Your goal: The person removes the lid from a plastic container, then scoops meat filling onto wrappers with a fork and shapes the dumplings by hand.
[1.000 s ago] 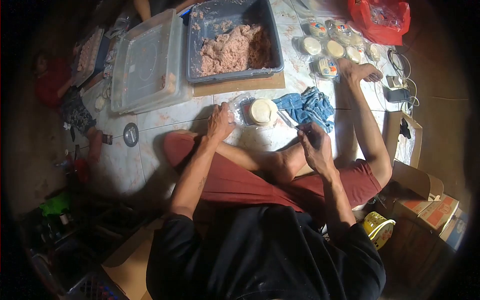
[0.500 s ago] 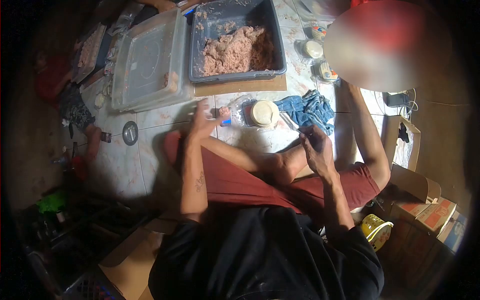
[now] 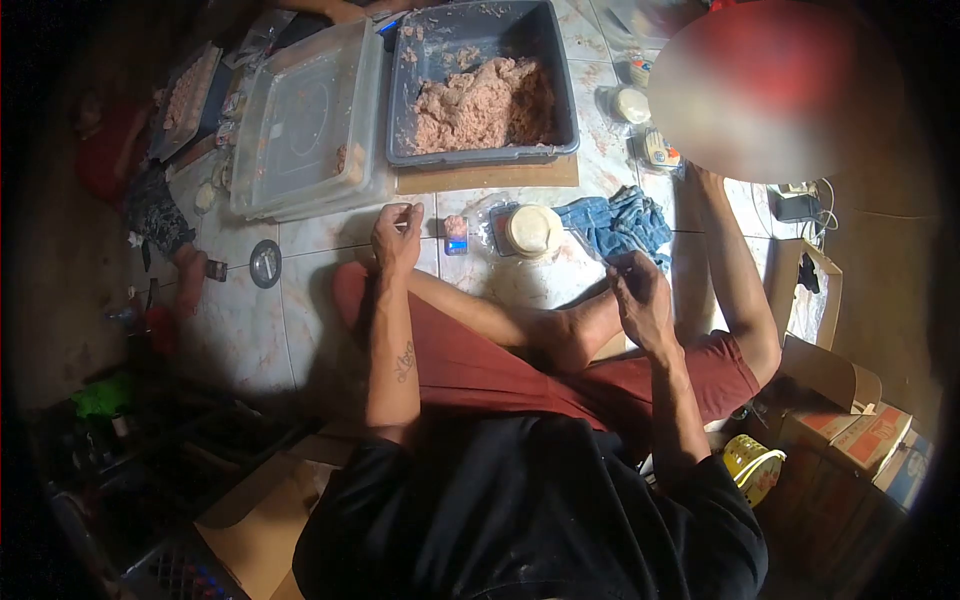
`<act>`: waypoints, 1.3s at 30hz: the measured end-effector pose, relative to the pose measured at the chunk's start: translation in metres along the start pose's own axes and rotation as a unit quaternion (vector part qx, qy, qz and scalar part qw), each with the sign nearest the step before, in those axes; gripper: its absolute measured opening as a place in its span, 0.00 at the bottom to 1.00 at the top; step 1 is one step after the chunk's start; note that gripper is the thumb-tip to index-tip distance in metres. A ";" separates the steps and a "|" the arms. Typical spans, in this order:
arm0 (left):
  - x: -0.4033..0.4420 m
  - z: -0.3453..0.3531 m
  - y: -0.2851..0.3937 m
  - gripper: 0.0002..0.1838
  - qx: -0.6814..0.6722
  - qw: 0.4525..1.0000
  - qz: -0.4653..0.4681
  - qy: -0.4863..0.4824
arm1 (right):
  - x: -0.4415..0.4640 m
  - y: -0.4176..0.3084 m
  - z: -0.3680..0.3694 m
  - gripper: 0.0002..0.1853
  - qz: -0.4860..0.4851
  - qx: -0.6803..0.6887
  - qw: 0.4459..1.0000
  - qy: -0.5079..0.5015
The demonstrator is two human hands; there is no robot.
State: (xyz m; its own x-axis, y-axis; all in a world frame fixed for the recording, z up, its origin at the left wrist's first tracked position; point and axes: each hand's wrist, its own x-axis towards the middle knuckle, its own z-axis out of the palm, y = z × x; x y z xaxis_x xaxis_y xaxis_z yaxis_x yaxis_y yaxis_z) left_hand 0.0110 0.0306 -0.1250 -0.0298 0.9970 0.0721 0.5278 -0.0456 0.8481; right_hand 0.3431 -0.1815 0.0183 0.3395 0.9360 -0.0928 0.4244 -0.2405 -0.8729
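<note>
My left hand point(image 3: 397, 240) is raised just left of a small digital scale point(image 3: 457, 246) with a lit blue display. Its fingers are half curled with the tips apart, and I see nothing in them. A lump of pink minced meat point(image 3: 455, 225) rests on the scale. To the right stands a stack of round pale wrappers point(image 3: 534, 230) on clear plastic. My right hand point(image 3: 642, 302) is closed around a thin flat tool point(image 3: 588, 245) that points toward the wrappers; its exact kind is unclear. A crumpled blue denim cloth point(image 3: 625, 225) lies beyond that hand.
A grey tub point(image 3: 484, 153) of minced meat stands on cardboard ahead, beside a clear plastic bin point(image 3: 300, 130). Other people sit at left, top and right. More wrapper stacks point(image 3: 630, 105) lie at right. Cardboard boxes point(image 3: 850, 440) and a yellow basket point(image 3: 752, 468) are at lower right.
My left hand has drawn back left from the scale, and its fingers have curled. The display now shows fully. My right hand stays nearly still with the tool.
</note>
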 end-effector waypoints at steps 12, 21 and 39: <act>-0.085 0.089 0.103 0.15 0.135 0.916 0.355 -0.129 | 0.006 -0.001 -0.006 0.05 -0.062 0.014 0.998 0.027; -0.052 0.085 0.121 0.11 -0.030 0.942 0.237 -0.237 | 0.069 -0.039 -0.007 0.06 -0.075 0.028 0.997 -0.012; 0.011 0.119 0.080 0.35 -0.302 0.925 -0.184 -0.138 | 0.322 -0.061 0.180 0.10 -0.434 -0.642 0.606 -0.179</act>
State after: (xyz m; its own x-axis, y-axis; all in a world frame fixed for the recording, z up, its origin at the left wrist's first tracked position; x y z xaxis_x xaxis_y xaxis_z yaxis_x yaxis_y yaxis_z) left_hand 0.1539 0.0454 -0.1192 0.1494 0.9260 -0.3467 -0.0484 0.3571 0.9328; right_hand 0.2754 0.1805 -0.0450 -0.5858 0.7937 -0.1639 0.6936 0.5956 0.4052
